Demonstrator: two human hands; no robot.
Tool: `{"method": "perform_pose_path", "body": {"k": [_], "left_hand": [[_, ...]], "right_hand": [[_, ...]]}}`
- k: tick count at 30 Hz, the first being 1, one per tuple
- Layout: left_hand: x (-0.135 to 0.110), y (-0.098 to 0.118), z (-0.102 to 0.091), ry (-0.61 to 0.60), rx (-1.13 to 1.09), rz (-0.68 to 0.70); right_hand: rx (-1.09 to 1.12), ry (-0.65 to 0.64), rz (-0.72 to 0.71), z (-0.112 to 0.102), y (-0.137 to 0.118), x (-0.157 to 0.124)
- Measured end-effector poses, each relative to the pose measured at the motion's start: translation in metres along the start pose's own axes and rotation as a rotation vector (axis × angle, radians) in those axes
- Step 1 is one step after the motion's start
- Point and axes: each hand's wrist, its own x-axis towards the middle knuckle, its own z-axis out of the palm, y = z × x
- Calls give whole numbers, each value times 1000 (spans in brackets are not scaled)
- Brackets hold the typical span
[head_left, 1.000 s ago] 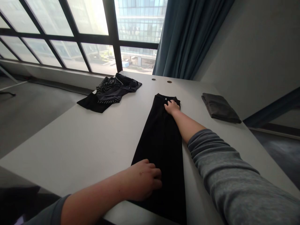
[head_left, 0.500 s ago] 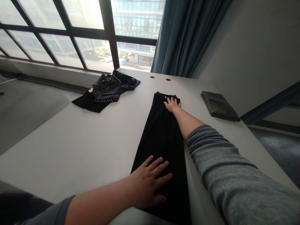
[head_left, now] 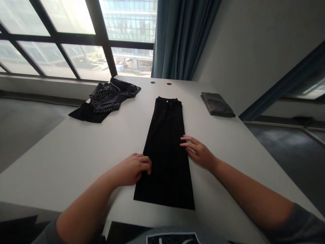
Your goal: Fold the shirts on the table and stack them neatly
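Observation:
A long black garment [head_left: 167, 159] lies flat on the white table, its waistband and small pale label at the far end and its wider hem near me. Whether it is a skirt or folded trousers I cannot tell. My left hand [head_left: 135, 168] is at its left edge, low down, with the fingers curled closed over the cloth. On the opposite edge, somewhat farther up, my right hand [head_left: 199, 151] has its fingers stretched out and slightly apart, the tips over the black cloth.
A crumpled heap of dark, white-striped clothing [head_left: 109, 96] lies at the table's far left. A folded dark grey garment [head_left: 217, 105] rests near the right edge. Two round holes pierce the white table [head_left: 106, 145] at the back, before a blue curtain [head_left: 175, 40] and window.
My right hand has come back from the waistband to the garment's right edge. My left hand has slid from lying flat on the cloth to its left edge, fingers curling. The view has shifted.

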Motion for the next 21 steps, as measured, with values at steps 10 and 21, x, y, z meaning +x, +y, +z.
{"method": "perform_pose_path", "body": {"k": [10,21], "left_hand": [[-60,2,36,168,-16,-25],[-28,14,61,371,179,-166]], "right_hand": [[103,-358,-108,-7,-103,-77],[-136,-102,-131,31,-98,-67]]}}
